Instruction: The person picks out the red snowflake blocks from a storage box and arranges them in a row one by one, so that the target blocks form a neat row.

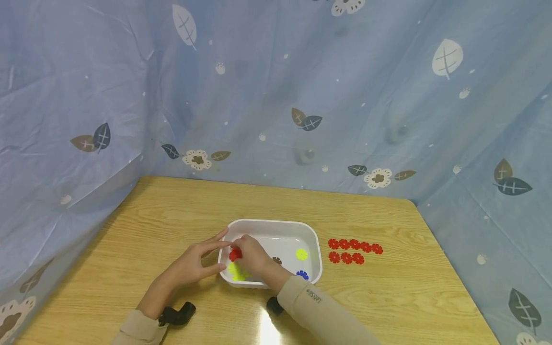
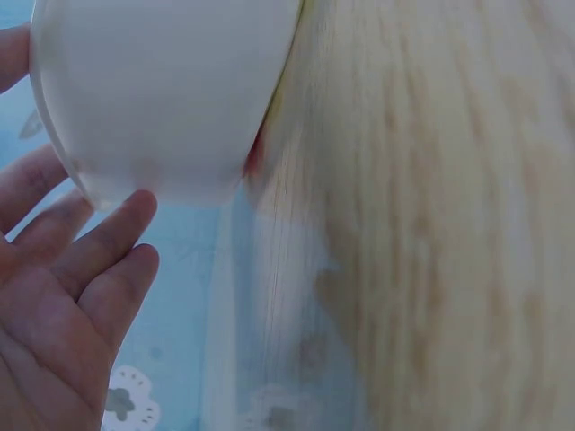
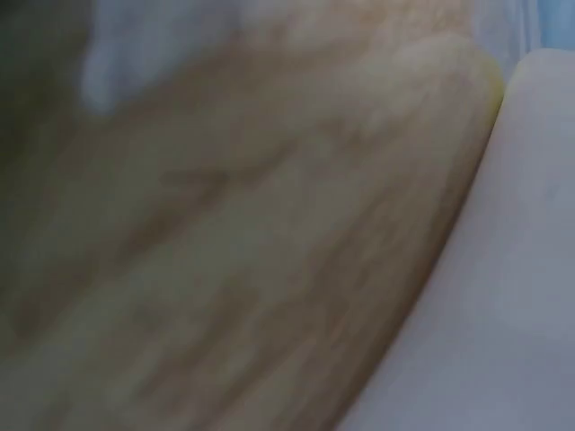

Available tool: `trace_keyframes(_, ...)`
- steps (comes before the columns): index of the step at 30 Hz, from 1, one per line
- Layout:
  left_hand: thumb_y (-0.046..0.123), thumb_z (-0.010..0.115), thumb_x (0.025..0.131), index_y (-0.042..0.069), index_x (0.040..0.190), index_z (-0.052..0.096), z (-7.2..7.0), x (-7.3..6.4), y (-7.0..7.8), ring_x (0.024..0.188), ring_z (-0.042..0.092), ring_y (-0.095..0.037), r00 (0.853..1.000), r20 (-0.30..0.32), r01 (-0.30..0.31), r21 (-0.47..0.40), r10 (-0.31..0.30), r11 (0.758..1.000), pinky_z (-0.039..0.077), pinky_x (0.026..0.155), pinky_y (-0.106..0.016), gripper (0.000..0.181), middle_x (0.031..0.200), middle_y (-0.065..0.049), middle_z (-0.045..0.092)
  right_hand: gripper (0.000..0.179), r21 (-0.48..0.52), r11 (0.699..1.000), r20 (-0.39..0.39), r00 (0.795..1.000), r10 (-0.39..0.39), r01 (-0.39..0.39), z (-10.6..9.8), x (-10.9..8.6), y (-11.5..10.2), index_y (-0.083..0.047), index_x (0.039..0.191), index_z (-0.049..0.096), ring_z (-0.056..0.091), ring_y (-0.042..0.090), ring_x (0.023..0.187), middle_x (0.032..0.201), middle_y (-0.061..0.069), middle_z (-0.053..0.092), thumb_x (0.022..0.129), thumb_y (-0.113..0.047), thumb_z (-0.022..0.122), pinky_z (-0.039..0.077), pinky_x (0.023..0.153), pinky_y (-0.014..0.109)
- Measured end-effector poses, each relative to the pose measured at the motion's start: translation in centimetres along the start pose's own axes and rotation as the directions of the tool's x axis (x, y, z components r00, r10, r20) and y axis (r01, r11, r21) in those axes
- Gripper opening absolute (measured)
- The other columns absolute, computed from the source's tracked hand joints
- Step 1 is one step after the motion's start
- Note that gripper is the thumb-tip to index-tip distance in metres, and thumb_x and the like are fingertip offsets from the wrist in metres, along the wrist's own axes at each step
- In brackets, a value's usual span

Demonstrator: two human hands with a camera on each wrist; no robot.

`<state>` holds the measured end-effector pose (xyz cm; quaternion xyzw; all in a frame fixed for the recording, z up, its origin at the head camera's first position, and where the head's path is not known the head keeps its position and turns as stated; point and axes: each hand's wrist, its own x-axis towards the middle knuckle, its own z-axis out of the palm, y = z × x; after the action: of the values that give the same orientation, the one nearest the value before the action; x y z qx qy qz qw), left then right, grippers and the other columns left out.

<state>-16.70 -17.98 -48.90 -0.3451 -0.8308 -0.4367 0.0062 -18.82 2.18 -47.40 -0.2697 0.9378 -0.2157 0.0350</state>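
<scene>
A white tray (image 1: 276, 229) sits on the table with toothed plastic discs inside. My left hand (image 1: 194, 261) is at its left end, fingers spread and fairly straight. In the left wrist view, fingertips (image 2: 135, 211) of that hand touch or nearly touch the tray's outer wall (image 2: 171, 99). My right hand (image 1: 254, 256) reaches down into the tray's left part with bent fingers, right at a red disc (image 1: 235, 254). Its fingertips are hidden, so a pinch cannot be confirmed. Yellow discs (image 1: 236, 271) lie just below the red one. The right wrist view shows no hand.
Red discs lie right of the tray: a back row (image 1: 354, 244) of several and a front row (image 1: 346, 258) of three. Inside the tray are a yellow disc (image 1: 301, 254), a blue disc (image 1: 302, 274) and a brown disc (image 1: 277, 260). A patterned blue curtain (image 1: 276, 96) surrounds the table (image 1: 388, 297).
</scene>
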Motion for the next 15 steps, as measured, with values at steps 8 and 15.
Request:
trace_keyframes(8, 0.026, 0.068, 0.088, 0.009, 0.133, 0.054, -0.08, 0.0, 0.09, 0.134, 0.037, -0.038, 1.0, 0.001, 0.008, 0.015, -0.008, 1.0, 0.048, 0.094, -0.052, 0.05, 0.155, -0.01, 0.028, 0.025, -0.048, 0.999, 0.016, 1.0, -0.011, 0.012, -0.05, -0.12, -0.24, -0.006, 0.106, 0.068, 0.055, 0.012, 0.09, 0.097, 0.003, 0.058, 0.081, -0.006, 0.071, 0.05, 0.084, 0.02)
trace_keyframes(15, 0.025, 0.068, 0.088, 0.007, 0.132, 0.054, -0.09, 0.02, 0.25, 0.133, 0.038, -0.038, 1.0, -0.001, 0.0, 0.012, 0.0, 1.0, 0.049, 0.094, -0.051, 0.05, 0.155, -0.011, 0.028, 0.023, 0.006, 0.999, 0.046, 0.998, 0.034, -0.034, 0.03, 0.06, -0.15, -0.007, 0.101, 0.066, 0.049, 0.01, 0.082, 0.091, 0.001, 0.053, 0.079, -0.005, 0.073, 0.047, 0.077, 0.018)
